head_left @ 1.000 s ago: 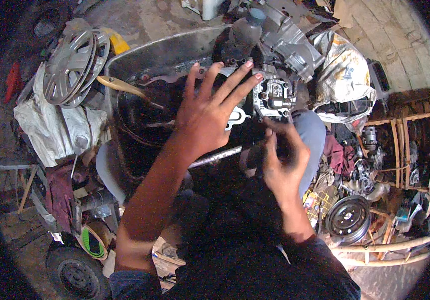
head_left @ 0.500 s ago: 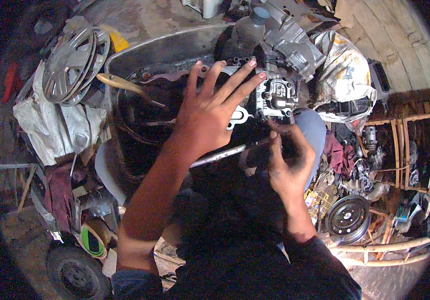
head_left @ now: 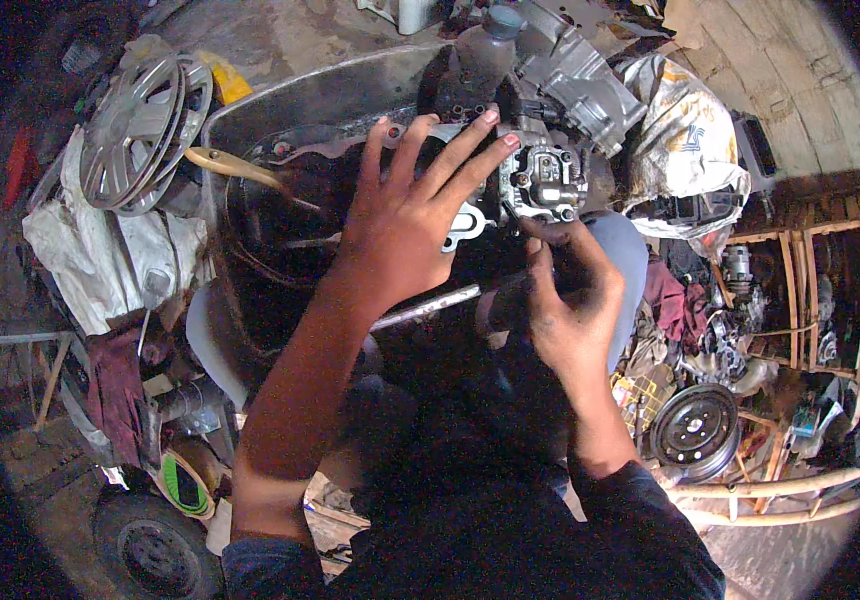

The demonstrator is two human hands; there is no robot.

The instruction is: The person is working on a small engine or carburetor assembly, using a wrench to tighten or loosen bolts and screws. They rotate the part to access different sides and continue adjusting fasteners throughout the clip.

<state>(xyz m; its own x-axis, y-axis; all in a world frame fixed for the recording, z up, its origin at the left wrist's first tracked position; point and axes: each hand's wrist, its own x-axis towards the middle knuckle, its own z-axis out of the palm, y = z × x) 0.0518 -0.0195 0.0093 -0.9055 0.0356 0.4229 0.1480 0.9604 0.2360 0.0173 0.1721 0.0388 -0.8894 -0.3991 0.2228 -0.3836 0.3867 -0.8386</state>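
My left hand (head_left: 405, 215) lies with its fingers spread over a dark engine whose pale metal flange (head_left: 465, 228) shows beside the wrist. Its fingertips reach toward the metal cylinder head (head_left: 550, 182) at the engine's right end. Close below that head, my right hand (head_left: 575, 295) is closed, with thumb and forefinger brought together at its lower left corner. What the fingertips pinch, if anything, is too small and dark to make out. The engine sits in a large metal basin (head_left: 212, 215), between my knees.
A wooden-handled brush (head_left: 235, 165) leans over the basin's left rim. Beyond stand a capped bottle (head_left: 495, 50) and a grey engine casing (head_left: 585, 90). Spoked alloy wheels (head_left: 130, 140) lie at the left, a white sack (head_left: 685, 140) at the right, and a black wheel rim (head_left: 695, 428) lower right.
The whole view has shifted slightly. My right fingertips have moved a little up and left, closer to the cylinder head's lower corner. My left hand stays spread over the engine.
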